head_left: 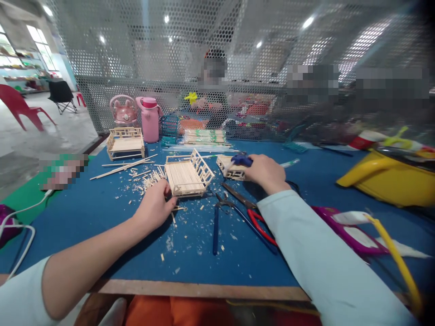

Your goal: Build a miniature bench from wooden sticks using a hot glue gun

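Observation:
A miniature stick-built bench [183,176] with a slatted seat and railings stands mid-table. My left hand [152,206] is at its near left corner, fingers curled and thumb against the frame. To the right, my right hand [267,172] is closed around a dark blue object [242,159], mostly covered by my fingers, over a small stick-built table [231,167]. I cannot make out whether the blue object touches the small table. Blue-handled nippers [216,226] and red-handled scissors [251,213] lie between my forearms.
Another stick bench [125,144] stands back left, near a pink bottle [150,120]. Cut sticks [152,179] and scraps litter the blue tabletop [142,258]. At right are a yellow container [384,176] and a purple item [356,231]. Behind the perforated screen [163,59] sits a person [212,97].

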Tool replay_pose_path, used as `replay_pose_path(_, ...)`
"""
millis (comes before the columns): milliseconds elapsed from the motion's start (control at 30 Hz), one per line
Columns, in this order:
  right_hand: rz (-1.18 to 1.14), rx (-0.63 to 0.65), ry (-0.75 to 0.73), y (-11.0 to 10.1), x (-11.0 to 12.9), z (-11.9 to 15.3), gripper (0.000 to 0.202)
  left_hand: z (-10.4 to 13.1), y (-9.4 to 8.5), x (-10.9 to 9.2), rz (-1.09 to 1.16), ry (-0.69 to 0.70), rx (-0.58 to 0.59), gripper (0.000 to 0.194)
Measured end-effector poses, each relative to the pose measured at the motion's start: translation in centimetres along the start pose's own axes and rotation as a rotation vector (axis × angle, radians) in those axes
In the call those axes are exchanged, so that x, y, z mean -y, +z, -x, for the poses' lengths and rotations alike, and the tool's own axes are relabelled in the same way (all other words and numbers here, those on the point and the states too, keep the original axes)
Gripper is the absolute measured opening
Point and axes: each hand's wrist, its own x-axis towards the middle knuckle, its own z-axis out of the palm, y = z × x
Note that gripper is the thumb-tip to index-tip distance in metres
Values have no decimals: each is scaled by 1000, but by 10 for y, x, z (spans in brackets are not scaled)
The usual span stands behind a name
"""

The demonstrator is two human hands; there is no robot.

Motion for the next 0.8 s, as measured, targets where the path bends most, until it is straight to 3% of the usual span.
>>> replay_pose_path(200,-24,95,35,-4,-1,-2,43,-3,-2,-2,171,-26,-69,30)
replay_pose_path(533,-575,-142,203,7,-16,-10,47,-2,-4,-2,307,62,-122,29)
replay_pose_path(667,-811,-224,217,8,-15,-8,47,-1,-7,-5,282,56,-131,30)
replay_pose_path(800,-1102,-289,153,-3,-8,2,36,-2,-12,-8,335,56,-148,32)
